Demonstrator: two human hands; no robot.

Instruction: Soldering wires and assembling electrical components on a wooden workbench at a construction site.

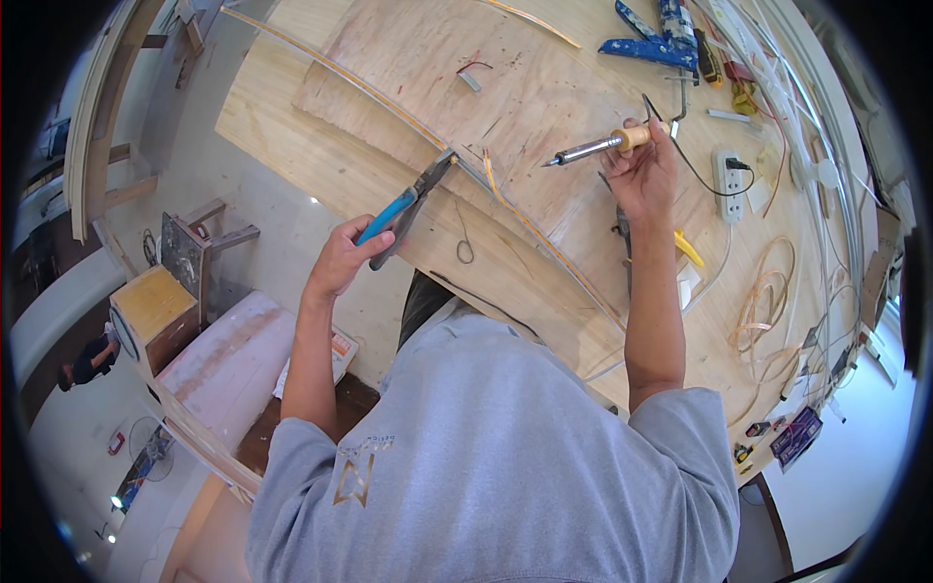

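My left hand is closed around the handles of blue-and-black pliers. The jaws reach the end of a long thin LED strip running to the far left; whether they clamp it I cannot tell. My right hand grips a soldering iron by its yellowish handle, its metal tip pointing left above the board. Between the two tools a second strip, its near end loose, runs along a narrow channel toward my body. A short metal piece with red and black wires lies farther off on the wooden board.
A blue caulking gun lies at the back right. A white power strip has the black cord plugged in. Coiled strip and long white profiles occupy the right side. A wooden stool stands left on the floor.
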